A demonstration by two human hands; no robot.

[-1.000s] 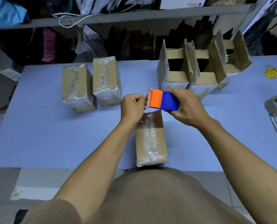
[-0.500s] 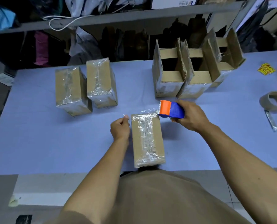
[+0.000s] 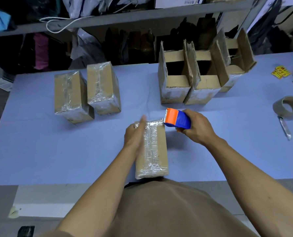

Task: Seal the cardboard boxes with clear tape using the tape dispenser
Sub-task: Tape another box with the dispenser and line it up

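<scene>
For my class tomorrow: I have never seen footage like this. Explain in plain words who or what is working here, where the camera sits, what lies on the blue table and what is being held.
No machine here: a person works with two bare hands. The single picture comes from a camera worn on the head, looking forward and down. The right hand grips a blue and orange tape dispenser at the far end of a closed brown cardboard box wrapped in clear tape. The left hand lies with straight fingers along that box's left side. On the pale blue table also stand two taped cardboard boxes far left, three open-flapped cardboard boxes far right, and a brown tape roll near the right edge.
</scene>
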